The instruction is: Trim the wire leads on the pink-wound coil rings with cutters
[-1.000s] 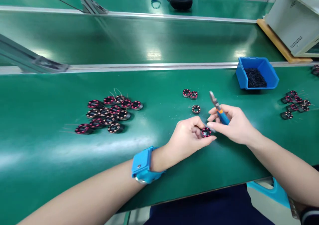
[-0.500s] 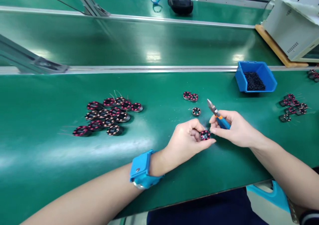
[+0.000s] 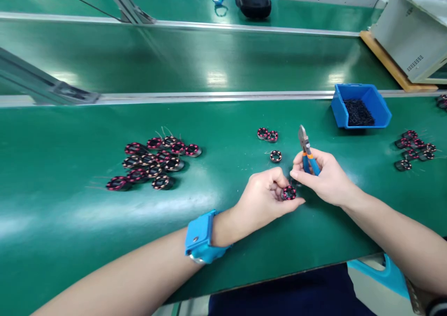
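My left hand [image 3: 267, 195], with a blue strap on its wrist, grips a small ring-shaped motor stator [image 3: 288, 193] with pink-red marks around its rim. Close beside it, my right hand [image 3: 323, 176] holds blue-and-orange cutting pliers [image 3: 308, 155], jaws pointing up and away from the stator. The thumb and forefinger of that hand pinch together near the stator's far side; whether they have hold of one of its thin wires is too small to tell. Just beyond my hands lie a lone copper-toned stator [image 3: 275, 156] and a pair of pink-red stators [image 3: 267, 134].
A cluster of several stators [image 3: 153, 162] with loose wires lies to the left, another group [image 3: 415, 149] to the right. A blue bin [image 3: 380, 113] of small black pieces stands at the back right. A metal rail [image 3: 216, 97] crosses behind. A grey-white machine [image 3: 412, 41] sits beyond.
The pliers have swung more upright in my right hand, which has shifted slightly toward the stator. My left hand keeps its grip, the stator turned a little. The view has shifted slightly.
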Available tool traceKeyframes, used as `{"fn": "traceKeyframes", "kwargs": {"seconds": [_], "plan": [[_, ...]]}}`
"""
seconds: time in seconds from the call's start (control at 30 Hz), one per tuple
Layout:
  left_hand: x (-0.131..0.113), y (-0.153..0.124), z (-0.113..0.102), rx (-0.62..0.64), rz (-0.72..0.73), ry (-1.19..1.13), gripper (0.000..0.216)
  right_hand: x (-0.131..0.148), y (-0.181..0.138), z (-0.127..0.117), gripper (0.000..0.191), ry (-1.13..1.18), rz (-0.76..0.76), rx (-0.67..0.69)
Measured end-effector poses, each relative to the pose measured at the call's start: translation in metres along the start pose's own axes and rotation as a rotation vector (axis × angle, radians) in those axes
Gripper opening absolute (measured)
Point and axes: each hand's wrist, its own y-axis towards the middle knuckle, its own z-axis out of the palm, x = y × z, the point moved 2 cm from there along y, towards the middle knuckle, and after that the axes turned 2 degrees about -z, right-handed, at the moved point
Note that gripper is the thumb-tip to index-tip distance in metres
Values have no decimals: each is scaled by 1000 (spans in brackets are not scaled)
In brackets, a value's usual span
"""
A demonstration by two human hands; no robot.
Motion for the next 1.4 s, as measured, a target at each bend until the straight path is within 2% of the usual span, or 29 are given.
{"fn": "traceKeyframes", "kwargs": {"seconds": [0.13,0.2,0.27,0.37,0.47,0.53,0.6,0.8,0.93,1.0,1.07,1.17,1.23,1.3,1.33,1.4], "plan": [[-2,0,0,47,-25,-31,38,-1,3,-12,29,53,13,-72],[-3,0,0,37,-44,-77,39,0,1,-15,33,38,76,4],[-5,0,0,43,-52,-107,38,2,-2,-13,29,-10,108,124],[-6,-1,0,96,-51,-99,37,5,-2,-7,16,-60,57,196],[-5,-3,1,158,-67,-68,36,3,3,-8,16,-60,0,86],[-5,-3,1,158,-80,-56,36,0,5,-14,21,-43,1,1],[-5,-2,0,135,-92,-63,38,-2,6,-22,27,-25,25,-11],[-5,0,-3,97,-149,-170,40,0,-2,-29,28,-45,152,180],[-5,-2,1,93,-130,-214,39,4,-7,-20,21,-97,102,247],[-7,-4,-1,66,-43,-116,35,4,-8,-16,15,-140,41,238],[-10,-8,-13,-19,133,113,30,3,-6,-20,14,-167,-12,142],[-13,-14,-50,-276,407,607,25,0,-1,-34,18,-161,-50,-53],[-11,-18,-81,-461,428,928,24,-2,1,-44,20,-143,-54,-122],[-11,-19,-103,-559,369,1121,26,-1,2,-49,20,-139,-72,-147],[-12,-18,-108,-599,350,1173,29,1,1,-49,19,-144,-84,-152],[-18,-13,-103,-604,374,1177,49,4,-1,-47,19,-150,-100,-144]]}}
